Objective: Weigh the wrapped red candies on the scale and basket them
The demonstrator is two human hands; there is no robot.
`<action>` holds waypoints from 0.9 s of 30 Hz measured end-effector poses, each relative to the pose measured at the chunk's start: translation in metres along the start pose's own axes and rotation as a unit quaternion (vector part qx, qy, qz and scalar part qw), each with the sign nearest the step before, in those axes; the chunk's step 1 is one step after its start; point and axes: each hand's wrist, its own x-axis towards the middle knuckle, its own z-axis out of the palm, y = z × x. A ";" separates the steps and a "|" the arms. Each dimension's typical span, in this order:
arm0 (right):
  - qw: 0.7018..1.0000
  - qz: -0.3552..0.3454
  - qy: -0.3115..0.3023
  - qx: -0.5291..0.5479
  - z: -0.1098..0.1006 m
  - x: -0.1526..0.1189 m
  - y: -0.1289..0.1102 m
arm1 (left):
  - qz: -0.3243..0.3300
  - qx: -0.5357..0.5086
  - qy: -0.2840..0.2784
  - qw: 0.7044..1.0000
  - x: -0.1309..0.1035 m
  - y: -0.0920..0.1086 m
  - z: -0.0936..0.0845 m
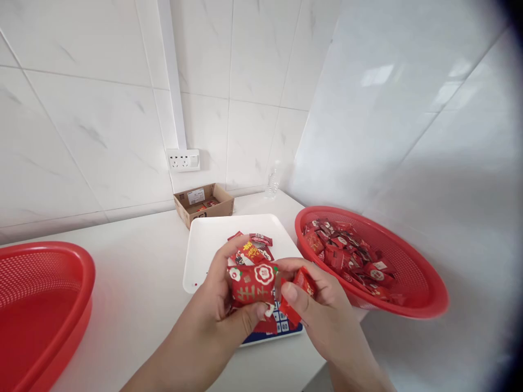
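My left hand is closed round a red candy packet printed with a white flower and gold characters. Parts of other red wrappers show beneath it, but I cannot tell how many. In my right hand, thumb and fingers pinch a smaller, shiny red wrapped candy. Both hands are close together above a white kitchen scale, hiding much of its blue key panel. On the scale's tray, just behind my left fingers, lie a few red packets.
A red plastic basket full of red packets stands at the right. Another red basket is at the left edge. Behind the scale are a cardboard box with some packets inside and a clear glass by the tiled wall.
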 end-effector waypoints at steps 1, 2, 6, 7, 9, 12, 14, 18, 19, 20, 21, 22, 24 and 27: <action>1.000 -0.004 -0.007 -0.007 0.000 0.001 0.000 | -0.016 0.015 -0.024 0.999 0.000 -0.001 -0.001; 1.000 -0.009 -0.013 -0.015 -0.001 0.001 0.000 | -0.033 0.028 -0.041 0.998 0.000 -0.002 -0.001; 0.999 -0.015 -0.005 -0.038 -0.002 0.000 0.001 | -0.051 0.043 -0.038 0.997 0.000 0.001 -0.001; 0.999 -0.011 0.002 -0.032 -0.003 0.000 0.001 | -0.047 0.039 -0.025 0.998 0.000 0.003 0.000; 1.000 -0.002 0.010 -0.012 -0.003 -0.001 0.001 | -0.033 0.032 0.014 0.999 -0.001 0.008 0.001; 1.000 0.011 0.001 0.018 -0.002 -0.003 0.000 | -0.008 0.026 0.079 0.996 -0.003 0.012 0.005; 0.999 0.021 -0.004 0.029 -0.001 -0.004 0.000 | 0.011 0.024 0.103 0.994 -0.003 0.013 0.006; 0.999 0.036 -0.011 0.024 0.001 -0.007 -0.001 | 0.045 0.039 0.145 0.988 -0.002 0.012 0.008; 0.999 0.040 -0.018 0.022 0.000 -0.007 -0.001 | 0.053 0.044 0.154 0.986 -0.002 0.011 0.008; 0.998 0.044 -0.030 0.022 0.000 -0.008 -0.002 | 0.062 0.048 0.160 0.984 -0.002 0.011 0.008; 0.997 0.049 -0.046 0.023 -0.001 -0.008 -0.002 | 0.069 0.050 0.162 0.983 -0.001 0.011 0.007; 0.996 0.052 -0.064 0.025 -0.002 -0.008 -0.002 | 0.073 0.051 0.163 0.983 -0.001 0.011 0.007; 0.993 0.057 -0.095 0.027 -0.006 -0.006 -0.002 | 0.079 0.051 0.161 0.982 -0.002 0.012 0.006; 0.991 0.056 -0.113 0.044 -0.010 -0.001 -0.002 | 0.079 0.056 0.157 0.983 -0.004 0.013 0.006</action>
